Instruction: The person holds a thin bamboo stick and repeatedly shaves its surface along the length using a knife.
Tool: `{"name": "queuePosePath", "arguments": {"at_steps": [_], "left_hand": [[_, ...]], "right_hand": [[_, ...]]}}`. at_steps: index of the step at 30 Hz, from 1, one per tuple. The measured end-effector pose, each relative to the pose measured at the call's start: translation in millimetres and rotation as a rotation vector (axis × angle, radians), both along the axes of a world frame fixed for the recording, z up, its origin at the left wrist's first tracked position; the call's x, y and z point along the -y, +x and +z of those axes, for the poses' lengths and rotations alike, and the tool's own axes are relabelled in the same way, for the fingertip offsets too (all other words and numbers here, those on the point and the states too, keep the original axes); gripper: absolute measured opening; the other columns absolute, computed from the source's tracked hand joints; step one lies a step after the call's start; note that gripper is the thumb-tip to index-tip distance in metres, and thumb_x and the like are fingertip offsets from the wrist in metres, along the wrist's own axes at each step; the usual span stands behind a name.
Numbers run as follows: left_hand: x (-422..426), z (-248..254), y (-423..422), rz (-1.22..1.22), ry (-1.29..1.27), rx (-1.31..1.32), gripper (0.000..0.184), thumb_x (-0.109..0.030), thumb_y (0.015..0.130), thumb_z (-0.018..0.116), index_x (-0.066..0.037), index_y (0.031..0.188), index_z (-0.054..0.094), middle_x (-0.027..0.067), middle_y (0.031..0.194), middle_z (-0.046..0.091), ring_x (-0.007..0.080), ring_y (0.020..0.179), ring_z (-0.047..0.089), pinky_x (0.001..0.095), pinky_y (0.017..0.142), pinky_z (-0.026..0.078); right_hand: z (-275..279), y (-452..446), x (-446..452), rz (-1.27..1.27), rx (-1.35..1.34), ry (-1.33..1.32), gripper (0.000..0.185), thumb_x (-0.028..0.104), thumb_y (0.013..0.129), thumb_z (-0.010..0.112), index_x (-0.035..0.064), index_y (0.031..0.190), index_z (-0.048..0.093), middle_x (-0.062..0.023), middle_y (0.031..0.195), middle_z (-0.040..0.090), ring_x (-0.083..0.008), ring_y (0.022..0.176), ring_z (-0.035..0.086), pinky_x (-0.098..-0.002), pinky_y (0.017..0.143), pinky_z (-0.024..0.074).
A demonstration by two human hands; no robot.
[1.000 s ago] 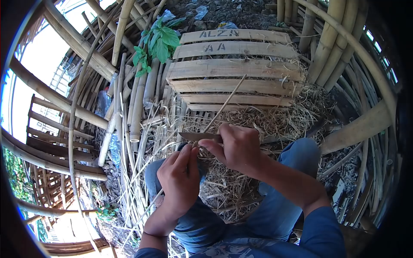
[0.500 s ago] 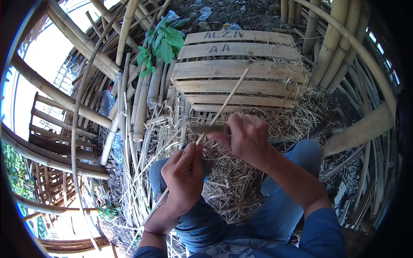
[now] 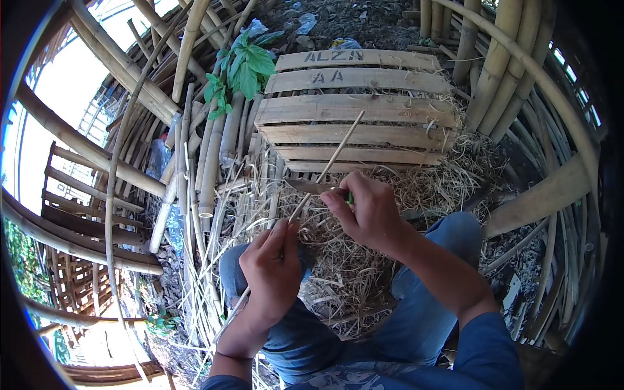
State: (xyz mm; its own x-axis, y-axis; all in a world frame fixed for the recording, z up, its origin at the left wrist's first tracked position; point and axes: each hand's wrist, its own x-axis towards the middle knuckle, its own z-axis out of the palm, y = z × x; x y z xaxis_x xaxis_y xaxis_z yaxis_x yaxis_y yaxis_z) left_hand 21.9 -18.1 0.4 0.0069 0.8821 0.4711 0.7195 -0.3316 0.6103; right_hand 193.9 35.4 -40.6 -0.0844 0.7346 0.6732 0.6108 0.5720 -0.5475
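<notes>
A thin bamboo strip runs slantwise from below my left wrist up in front of the wooden crate. My left hand is closed round it, with thumb and fingers pinching just under the knife. In my right hand is a knife, its blade pointing left and lying across the strip. A bit of green handle shows between the right fingers. Below both hands, curled shavings cover the ground between my knees.
A slatted wooden crate marked "ALZA AA" stands ahead among shavings. Bamboo poles and loose strips lie to the left, near a leafy green plant. Thick bamboo posts rise at the right.
The knife has moved a little up along the strip, away from my left fingers, and its blade shows more clearly. My left hand keeps its grip, nearly still.
</notes>
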Motion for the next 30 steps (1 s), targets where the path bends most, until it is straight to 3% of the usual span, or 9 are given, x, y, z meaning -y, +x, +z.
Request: {"name": "queuePosePath", "arguments": {"at_steps": [10,14,16,21,23,24,25,28,30], "left_hand": [[1.7,1.3,0.8,-0.024,0.004,0.026,0.006,-0.003,0.082,0.063,0.002,0.085,0.063,0.0121,0.058,0.053,0.0214,0.044,0.047,0.0305,0.044,0.037],[2.3,3.2,-2.0,-0.008,-0.001,0.015,0.006,-0.003,0.083,0.063,0.002,0.085,0.063,0.0121,0.058,0.053,0.0215,0.044,0.046,0.0302,0.044,0.037],[3.1,3.8,-4.7,0.008,-0.002,0.016,0.005,-0.003,0.083,0.063,0.002,0.084,0.063,0.0121,0.058,0.053,0.0214,0.044,0.046,0.0303,0.044,0.037],[1.5,-0.6,-5.9,0.011,0.006,-0.014,0.005,-0.002,0.082,0.063,0.003,0.084,0.063,0.0116,0.057,0.052,0.0199,0.043,0.045,0.0297,0.043,0.035],[2.6,-0.7,-5.6,0.009,0.003,-0.011,0.005,-0.002,0.082,0.063,0.003,0.084,0.063,0.0116,0.057,0.051,0.0197,0.043,0.045,0.0296,0.043,0.035],[3.3,-0.5,-5.5,0.009,-0.003,-0.010,0.005,-0.002,0.082,0.063,0.003,0.083,0.063,0.0116,0.056,0.051,0.0196,0.043,0.045,0.0294,0.043,0.034],[3.8,0.7,-4.9,0.008,-0.004,-0.014,0.005,-0.002,0.082,0.063,0.003,0.083,0.063,0.0116,0.056,0.051,0.0196,0.043,0.045,0.0294,0.043,0.034],[7.2,5.2,-6.0,0.010,0.043,-0.034,0.005,-0.002,0.082,0.063,0.003,0.083,0.063,0.0116,0.056,0.050,0.0185,0.043,0.042,0.0289,0.043,0.034],[7.3,5.9,-5.2,0.003,0.003,0.016,0.007,-0.003,0.083,0.062,0.004,0.082,0.062,0.0121,0.056,0.050,0.0162,0.043,0.040,0.0280,0.044,0.034]], "right_hand": [[-2.5,14.2,-18.2,-0.102,0.263,0.331,0.048,0.050,0.089,0.050,0.0077,0.068,0.045,-0.0028,0.048,0.043,-0.0176,0.038,0.047,-0.0306,0.035,0.0381],[-4.4,17.5,-22.1,-0.207,0.305,0.223,0.047,0.047,0.091,0.048,0.0074,0.067,0.045,-0.0013,0.044,0.040,-0.0171,0.032,0.042,-0.0304,0.033,0.0367],[-1.9,37.0,-35.9,-0.335,0.245,0.132,0.047,0.046,0.094,0.043,0.0089,0.066,0.045,0.0025,0.042,0.035,-0.0127,0.029,0.034,-0.0294,0.030,0.0327],[-1.9,46.1,-34.7,-0.342,0.133,0.061,0.047,0.043,0.094,0.043,0.0083,0.064,0.046,-0.0021,0.043,0.044,-0.0146,0.031,0.043,-0.0297,0.030,0.0318],[-5.0,32.9,-26.0,-0.175,0.204,0.086,0.045,0.040,0.095,0.044,0.0080,0.064,0.046,-0.0030,0.043,0.045,-0.0162,0.031,0.045,-0.0303,0.030,0.0330],[-5.8,23.3,-27.5,-0.175,0.154,0.267,0.046,0.041,0.097,0.038,0.0109,0.062,0.042,0.0025,0.042,0.038,-0.0100,0.031,0.036,-0.0293,0.028,0.0299],[-5.6,26.4,-29.8,-0.177,0.151,0.267,0.046,0.041,0.097,0.038,0.0109,0.062,0.042,0.0025,0.042,0.038,-0.0100,0.031,0.036,-0.0293,0.028,0.0299],[-4.8,47.0,-43.8,-0.243,0.117,0.083,0.047,0.040,0.097,0.036,0.0105,0.061,0.043,0.0014,0.042,0.038,-0.0108,0.030,0.036,-0.0296,0.028,0.0287],[-1.9,65.0,-55.1,-0.401,0.031,0.031,0.047,0.036,0.097,0.039,0.0072,0.061,0.047,-0.0021,0.040,0.039,-0.0161,0.034,0.044,-0.0343,0.033,0.0338]]}}
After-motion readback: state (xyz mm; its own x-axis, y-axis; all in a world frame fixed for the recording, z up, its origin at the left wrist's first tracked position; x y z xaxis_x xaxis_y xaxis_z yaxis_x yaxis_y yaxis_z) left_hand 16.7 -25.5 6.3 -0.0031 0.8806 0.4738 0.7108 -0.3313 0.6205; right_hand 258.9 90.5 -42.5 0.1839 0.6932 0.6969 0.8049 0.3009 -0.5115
